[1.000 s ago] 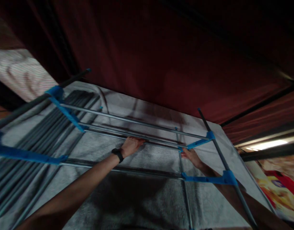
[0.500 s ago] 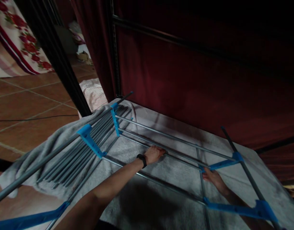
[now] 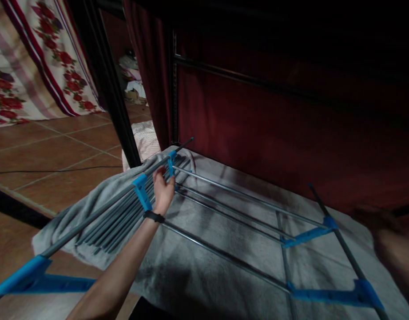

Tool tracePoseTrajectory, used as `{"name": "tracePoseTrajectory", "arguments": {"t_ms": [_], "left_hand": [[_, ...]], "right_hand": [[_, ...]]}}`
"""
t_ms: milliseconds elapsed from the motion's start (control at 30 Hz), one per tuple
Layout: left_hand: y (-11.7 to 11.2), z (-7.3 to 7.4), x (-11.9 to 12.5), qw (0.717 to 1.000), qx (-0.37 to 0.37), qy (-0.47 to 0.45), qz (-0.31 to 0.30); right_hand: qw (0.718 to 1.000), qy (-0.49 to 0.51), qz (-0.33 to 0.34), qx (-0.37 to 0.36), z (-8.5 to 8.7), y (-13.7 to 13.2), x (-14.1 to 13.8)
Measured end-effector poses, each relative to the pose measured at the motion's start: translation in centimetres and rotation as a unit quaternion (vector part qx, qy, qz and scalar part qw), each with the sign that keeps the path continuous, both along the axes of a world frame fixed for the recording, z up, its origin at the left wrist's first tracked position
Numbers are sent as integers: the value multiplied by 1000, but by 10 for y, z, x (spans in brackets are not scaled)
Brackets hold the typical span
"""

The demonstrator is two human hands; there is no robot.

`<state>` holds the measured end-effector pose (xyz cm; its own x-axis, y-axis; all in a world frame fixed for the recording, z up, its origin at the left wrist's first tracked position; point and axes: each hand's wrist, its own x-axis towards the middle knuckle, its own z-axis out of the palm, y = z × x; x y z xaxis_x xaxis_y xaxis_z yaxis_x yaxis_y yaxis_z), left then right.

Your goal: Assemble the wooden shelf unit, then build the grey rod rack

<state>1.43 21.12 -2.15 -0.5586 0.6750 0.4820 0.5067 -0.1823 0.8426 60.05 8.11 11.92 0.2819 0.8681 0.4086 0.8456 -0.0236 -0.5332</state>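
A rack frame of grey metal tubes (image 3: 224, 254) joined by blue plastic brackets (image 3: 312, 234) lies across the bed. My left hand (image 3: 163, 190), with a black band on its wrist, is raised beside the far-left blue bracket (image 3: 171, 163), its fingers apart and nothing visible in them. Behind and below that hand lies a row of loose grey tubes (image 3: 119, 231), partly hidden by it. At the right edge, outside the frame, my right hand (image 3: 369, 218) is smeared by motion and dark, so its fingers cannot be made out.
A grey blanket (image 3: 177, 275) covers the bed under the frame. Dark red curtains (image 3: 244, 129) hang behind it, with a black metal post (image 3: 116, 98) at the left. Beyond are a tiled floor (image 3: 57, 155) with a cable and a flowered cloth (image 3: 64, 66).
My left hand has left the middle tubes and moved left to the far-left bracket. My right hand has let go near the right bracket and swung out to the right. The view has shifted slightly.
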Motion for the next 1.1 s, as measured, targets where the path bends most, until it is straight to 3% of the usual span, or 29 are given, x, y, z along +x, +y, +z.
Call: {"name": "tracePoseTrajectory", "arguments": {"t_ms": [67, 133, 200, 300, 467, 633, 1100], "left_hand": [[23, 10, -3, 999, 12, -23, -30], [42, 16, -2, 997, 15, -47, -65], [52, 19, -1, 994, 18, -69, -82], [55, 20, -1, 991, 25, -96, -85], [52, 22, 5, 987, 24, -128, -89], [56, 24, 11, 989, 44, -127, -53], [53, 26, 13, 986, 28, -153, -56]], "right_hand": [[999, 12, 10, -36, 14, 8, -18], [989, -2, 93, -113, 12, 17, -38], [968, -29, 170, -180, -1, 27, -55], [945, -48, 214, -241, -27, 37, -66], [942, -58, 224, -242, -45, 40, -60], [948, -47, 215, -232, -44, 39, -57], [943, -48, 234, -229, -38, 37, -65]]}}
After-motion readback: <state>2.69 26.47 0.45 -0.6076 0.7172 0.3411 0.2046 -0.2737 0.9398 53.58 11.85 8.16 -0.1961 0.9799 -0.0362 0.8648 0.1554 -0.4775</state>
